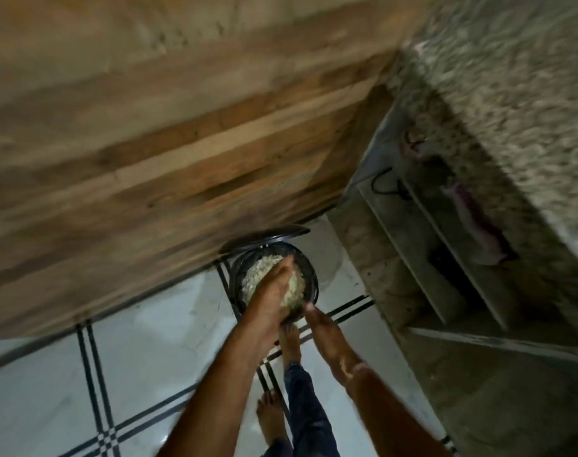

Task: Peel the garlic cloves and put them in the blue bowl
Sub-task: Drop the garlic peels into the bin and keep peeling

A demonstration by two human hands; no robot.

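Nearest the lens: two bare forearms reaching down and forward from the bottom edge, frame heavily motion-blurred.

Left hand [271, 288] lies palm-down across the top of the bowl [309, 272], fingers stretched out fairly straight over the pile of pale peeled garlic [264, 270], fingertips reaching toward the far rim. It rests on or just above the cloves; contact can't be confirmed through the blur. No curl visible, so it reads as flat and spread rather than gripping.

Right hand [324, 328] is at the near right edge of the bowl, fingers pointing up toward the rim. Fingertips appear to touch the rim or sit just beside it. Whether they pinch it or are merely extended can't be told.

Bowl looks dark in this light, round, and is filled with the whitish cloves, heaped roughly to rim level. It sits low, close to the floor, at the foot of a wooden panel [149, 159].

Below the hands: two bare feet [289, 341] and a dark patterned trouser leg [305, 413] on a white tiled floor [50, 390] with black double-line borders.

Right side: a speckled stone countertop [511, 77] with open shelves [446, 242] beneath it; a pinkish cloth-like item [472, 209] and a dark cable lie on the shelves, detail too smeared to identify.
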